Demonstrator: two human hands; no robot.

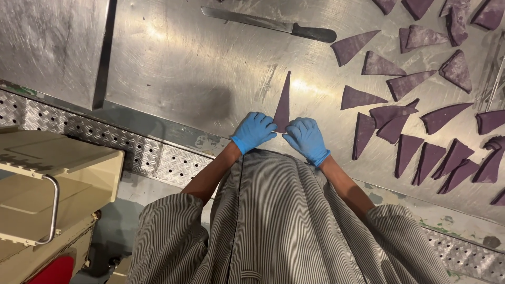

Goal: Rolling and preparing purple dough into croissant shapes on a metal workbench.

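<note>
Both gloved hands are pressed down on the wide end of a long purple dough triangle [283,102], the left hand [253,131] and the right hand [306,139] side by side with fingertips closed on the dough's base edge, apparently pinching or tucking it; whether the edge is already folded over is hidden under the fingers. The triangle lies flat on the steel table [189,68], its narrow tip pointing straight away from the grip. To do this well, I judge the two hands should keep even pressure on both corners so the piece stays straight along its length and the tip stays centred, with a light touch so the soft dough is not stretched or torn. Off to the right of the grip, well apart, lie many cut purple triangles [405,121], some overlapping. Beyond the tip, farther from the hands, a long knife [268,23] rests on the table.
</note>
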